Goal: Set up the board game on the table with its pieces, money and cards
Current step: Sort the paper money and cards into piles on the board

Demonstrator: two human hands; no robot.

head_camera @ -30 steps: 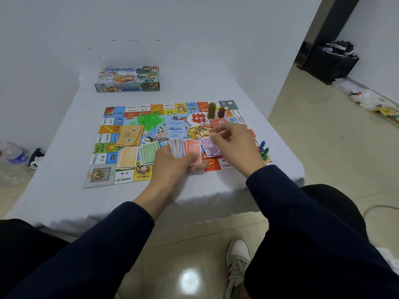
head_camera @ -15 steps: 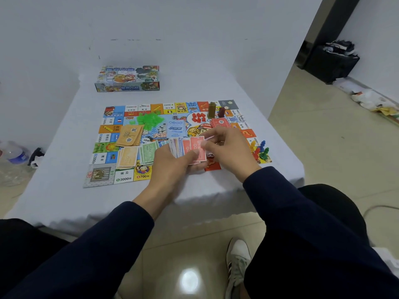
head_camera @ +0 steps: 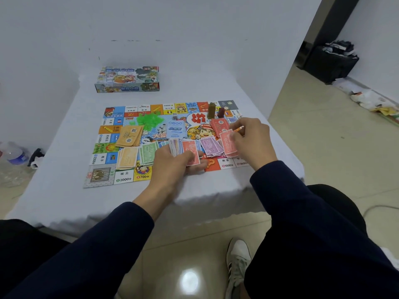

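The colourful game board (head_camera: 101,176) lies flat on the white table. My left hand (head_camera: 172,167) grips a fanned stack of play money (head_camera: 185,149) over the board's near edge. My right hand (head_camera: 251,138) pinches a red note (head_camera: 227,143) and lowers it onto a red pile right of a purple money pile (head_camera: 210,146). Sorted piles of green notes (head_camera: 148,153), orange notes (head_camera: 128,157) and tan cards (head_camera: 129,137) lie on the board's left half. Green plastic houses (head_camera: 149,120), a die (head_camera: 174,116) and two tall tokens (head_camera: 212,111) sit farther back.
The game box (head_camera: 127,79) stands at the table's far left. A plastic bottle (head_camera: 13,155) lies on the floor at left. A dark bag (head_camera: 330,63) and scattered items sit by the far right wall. My knees and a shoe (head_camera: 237,262) are below the table edge.
My right hand came in to the fanned stack, took a red note and carried it right to the red pile. My left hand stayed in place holding the stack.
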